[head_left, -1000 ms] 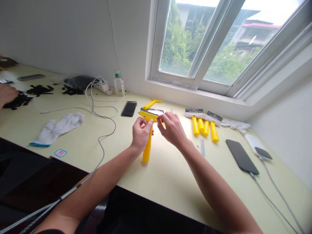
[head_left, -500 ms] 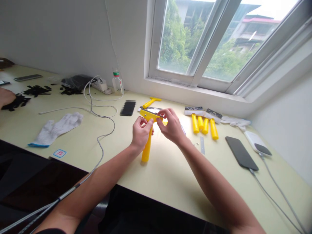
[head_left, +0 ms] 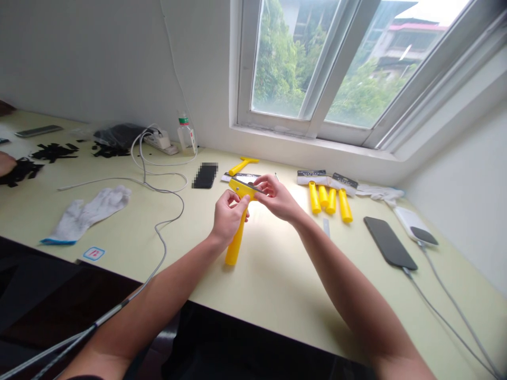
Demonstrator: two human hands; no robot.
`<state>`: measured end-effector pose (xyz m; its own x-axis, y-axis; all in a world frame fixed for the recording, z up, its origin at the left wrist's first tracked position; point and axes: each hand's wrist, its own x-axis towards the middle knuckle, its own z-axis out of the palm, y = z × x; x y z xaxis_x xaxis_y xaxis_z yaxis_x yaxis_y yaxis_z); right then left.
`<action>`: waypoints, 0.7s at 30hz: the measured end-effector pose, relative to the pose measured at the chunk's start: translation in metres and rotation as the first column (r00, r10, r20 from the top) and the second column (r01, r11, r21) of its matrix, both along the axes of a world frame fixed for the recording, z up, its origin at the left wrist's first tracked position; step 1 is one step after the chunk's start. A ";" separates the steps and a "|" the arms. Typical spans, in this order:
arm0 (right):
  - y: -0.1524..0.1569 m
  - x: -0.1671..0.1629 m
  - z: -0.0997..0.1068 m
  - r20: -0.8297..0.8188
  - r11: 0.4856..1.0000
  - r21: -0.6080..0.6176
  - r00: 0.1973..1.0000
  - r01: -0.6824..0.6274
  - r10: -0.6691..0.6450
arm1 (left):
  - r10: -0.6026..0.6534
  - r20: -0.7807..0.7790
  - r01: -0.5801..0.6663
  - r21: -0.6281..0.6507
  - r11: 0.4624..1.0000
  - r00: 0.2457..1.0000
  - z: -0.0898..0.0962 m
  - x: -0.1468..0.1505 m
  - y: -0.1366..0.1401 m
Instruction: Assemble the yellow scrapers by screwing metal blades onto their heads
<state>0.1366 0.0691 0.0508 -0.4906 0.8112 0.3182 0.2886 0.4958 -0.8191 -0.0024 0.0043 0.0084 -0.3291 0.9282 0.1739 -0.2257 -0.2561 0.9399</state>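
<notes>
My left hand (head_left: 228, 217) is closed round the neck of a yellow scraper (head_left: 236, 245), thumb pressed on its head. The scraper's handle points down toward the table's front edge. Along the top of its head runs a dark strip, and a small round screw shows near the left end. My right hand (head_left: 279, 199) pinches the head's right end, its fingers bent over the top edge. Any small part between those fingertips is hidden. Just behind the hands lie another yellow scraper (head_left: 242, 165) and a black-and-white package (head_left: 233, 177), partly covered.
Several yellow-handled scrapers (head_left: 314, 198) with boxed heads lie right, near a metal strip (head_left: 326, 228), a phone (head_left: 390, 243) and a white power bank (head_left: 415, 226). Left are a dark phone (head_left: 205, 175), a looping cable (head_left: 182, 203), a glove (head_left: 89, 214) and a bottle (head_left: 186, 136). Another person's hand (head_left: 6, 163) is far left.
My right hand has shifted its fingers slightly along the scraper's head, which now tilts a little more down to the right. My left hand keeps its hold. The view has turned slightly.
</notes>
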 end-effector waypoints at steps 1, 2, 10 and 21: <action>0.000 0.001 0.000 0.014 1.000 0.028 1.000 -0.012 0.011 | -0.007 -0.003 0.007 -0.010 1.000 1.000 0.000 0.000 0.000; 0.000 0.002 0.000 0.036 0.997 0.069 0.999 -0.020 0.018 | -0.010 -0.004 0.010 -0.022 1.000 1.000 0.000 -0.001 0.000; -0.004 0.007 0.000 0.258 0.828 0.551 0.965 -0.105 -0.049 | -0.004 0.051 0.008 -0.082 0.997 0.999 0.004 -0.001 -0.001; -0.009 0.000 -0.004 0.184 0.880 0.474 0.977 0.007 -0.107 | 0.021 0.071 -0.019 -0.034 0.999 0.997 0.003 0.001 -0.002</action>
<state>0.1365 0.0606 0.0467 -0.5410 0.6198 0.5685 0.4595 0.7840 -0.4174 -0.0015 0.0026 0.0111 -0.3579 0.9262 0.1184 -0.2872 -0.2299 0.9299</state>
